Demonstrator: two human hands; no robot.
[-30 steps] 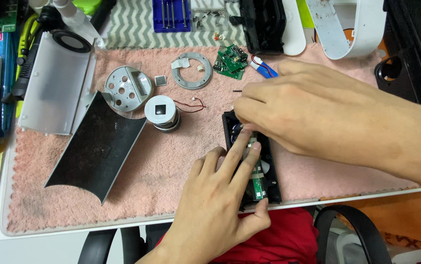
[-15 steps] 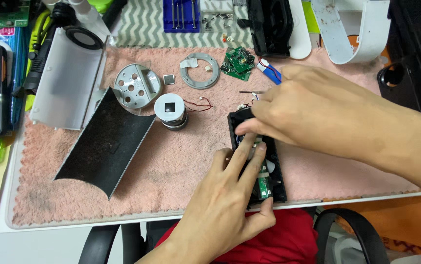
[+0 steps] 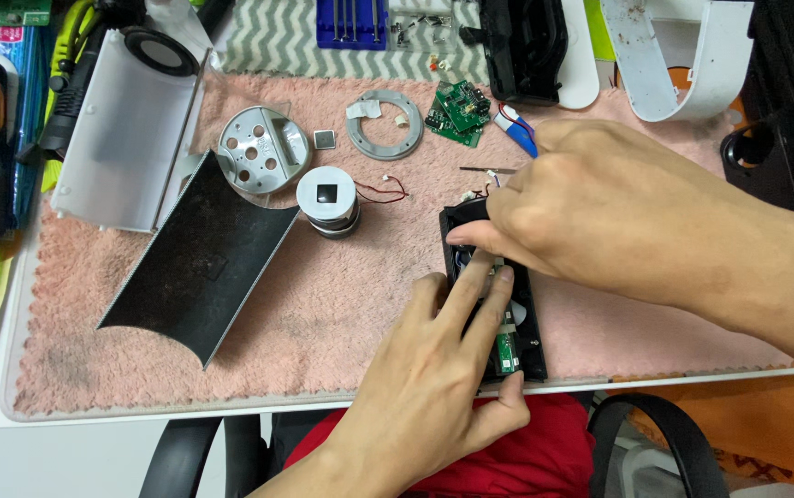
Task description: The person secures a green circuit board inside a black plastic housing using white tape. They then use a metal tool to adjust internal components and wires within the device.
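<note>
Holding a black, oblong plastic housing (image 3: 498,304) flat on the fuzzy pink mat (image 3: 342,314), both hands meet over it. The left hand (image 3: 434,387) has its grip closed on the housing, fingers laid along the top and thumb hooked under the near end, beside a small green circuit strip (image 3: 506,352) inside. The right hand (image 3: 600,221) curls over the far end, fingertips pinched on something there; what they pinch is hidden. Just left of the grip stands a stubby white cylinder (image 3: 327,201) with thin red wires (image 3: 388,190). Farther left lies a curved, matte black panel (image 3: 196,260); beyond it, a perforated grey metal disc (image 3: 259,150) and a flat grey ring (image 3: 384,125)
</note>
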